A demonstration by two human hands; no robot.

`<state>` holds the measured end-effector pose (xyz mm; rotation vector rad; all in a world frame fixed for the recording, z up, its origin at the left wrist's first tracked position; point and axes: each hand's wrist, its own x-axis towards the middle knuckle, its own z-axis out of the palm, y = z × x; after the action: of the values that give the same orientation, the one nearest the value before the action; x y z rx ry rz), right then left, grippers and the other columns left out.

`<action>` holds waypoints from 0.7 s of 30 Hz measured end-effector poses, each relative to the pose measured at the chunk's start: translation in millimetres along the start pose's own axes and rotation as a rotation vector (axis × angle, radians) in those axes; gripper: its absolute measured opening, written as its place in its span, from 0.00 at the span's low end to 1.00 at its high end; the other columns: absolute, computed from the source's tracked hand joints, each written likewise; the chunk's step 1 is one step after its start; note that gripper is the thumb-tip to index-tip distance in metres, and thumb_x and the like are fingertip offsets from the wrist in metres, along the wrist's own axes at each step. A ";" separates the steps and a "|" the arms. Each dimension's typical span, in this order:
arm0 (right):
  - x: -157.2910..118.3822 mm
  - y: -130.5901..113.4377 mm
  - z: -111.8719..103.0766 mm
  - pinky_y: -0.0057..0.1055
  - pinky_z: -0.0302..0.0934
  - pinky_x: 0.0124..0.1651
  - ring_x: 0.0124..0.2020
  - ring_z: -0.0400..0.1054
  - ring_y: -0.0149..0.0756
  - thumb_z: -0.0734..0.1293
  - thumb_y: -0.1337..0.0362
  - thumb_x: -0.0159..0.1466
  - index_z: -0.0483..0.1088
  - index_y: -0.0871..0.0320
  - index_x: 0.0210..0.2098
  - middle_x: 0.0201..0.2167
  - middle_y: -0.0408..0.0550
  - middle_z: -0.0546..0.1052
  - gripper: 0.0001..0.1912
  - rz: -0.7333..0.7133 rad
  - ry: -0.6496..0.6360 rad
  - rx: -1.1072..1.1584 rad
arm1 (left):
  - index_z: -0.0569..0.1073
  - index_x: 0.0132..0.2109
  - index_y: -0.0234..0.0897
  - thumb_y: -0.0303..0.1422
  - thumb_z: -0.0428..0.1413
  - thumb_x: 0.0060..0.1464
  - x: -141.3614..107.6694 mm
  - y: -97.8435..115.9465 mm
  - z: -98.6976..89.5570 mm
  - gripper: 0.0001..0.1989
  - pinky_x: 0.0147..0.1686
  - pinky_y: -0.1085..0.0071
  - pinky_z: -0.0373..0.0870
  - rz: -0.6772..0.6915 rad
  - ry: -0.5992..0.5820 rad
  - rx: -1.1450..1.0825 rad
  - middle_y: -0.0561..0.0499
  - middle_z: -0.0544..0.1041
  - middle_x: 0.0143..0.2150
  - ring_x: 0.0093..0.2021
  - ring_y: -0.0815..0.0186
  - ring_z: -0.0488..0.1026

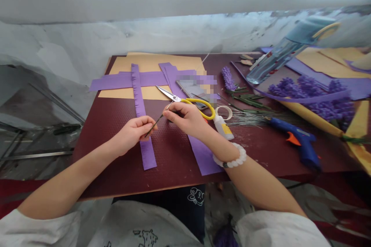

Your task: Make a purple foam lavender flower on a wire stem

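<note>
My left hand (pixel 142 127) and my right hand (pixel 185 117) are close together above the table's front half. Both pinch one thin wire stem (pixel 158 120), dark green between the hands. Beyond my right fingers a thin pale length runs up and to the right. Behind my left hand lies a purple paper strip (pixel 136 92) with one edge cut into fringe. Yellow-handled scissors (pixel 189 102) lie just past my right hand, their blades pointing to the far left. Whatever else my right fingers hold is hidden.
On the dark red table (pixel 104 154) lie yellow paper (pixel 118 65), a phone (pixel 191 90), a glue bottle (pixel 224 129), a tape roll (pixel 224 112), wires (pixel 249 119) and a blue glue gun (pixel 301 139). A water bottle (pixel 284 52) and purple flowers (pixel 313 92) stand to the right.
</note>
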<state>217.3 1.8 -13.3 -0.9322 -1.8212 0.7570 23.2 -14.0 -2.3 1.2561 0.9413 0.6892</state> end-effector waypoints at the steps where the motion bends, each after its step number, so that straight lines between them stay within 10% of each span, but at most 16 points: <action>1: -0.2 -0.2 0.2 0.27 0.58 0.30 0.25 0.63 0.28 0.65 0.62 0.62 0.70 0.59 0.28 0.25 0.44 0.74 0.08 0.010 0.001 0.006 | 0.71 0.31 0.32 0.35 0.55 0.51 -0.6 0.8 0.3 0.09 0.22 0.76 0.53 0.011 -0.001 0.025 0.57 0.65 0.22 0.21 0.76 0.57; 12: -3.7 -2.1 8.4 0.28 0.61 0.34 0.29 0.67 0.29 0.65 0.62 0.61 0.70 0.59 0.29 0.28 0.45 0.76 0.07 0.064 -0.083 0.082 | 0.68 0.31 0.34 0.38 0.58 0.51 0.8 2.8 1.5 0.11 0.23 0.76 0.61 0.093 0.080 0.210 0.56 0.71 0.20 0.20 0.74 0.65; 21: 1.3 -1.0 -6.0 0.29 0.63 0.37 0.33 0.70 0.31 0.64 0.67 0.61 0.73 0.59 0.34 0.32 0.46 0.78 0.05 0.028 -0.200 -0.011 | 0.63 0.32 0.36 0.40 0.58 0.52 2.5 -3.5 3.2 0.14 0.17 0.79 0.51 -0.001 -0.054 -0.087 0.61 0.61 0.19 0.16 0.78 0.54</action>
<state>222.2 3.0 -9.6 -0.9177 -1.9908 0.8848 27.1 -14.1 -6.1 1.1915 0.8587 0.6853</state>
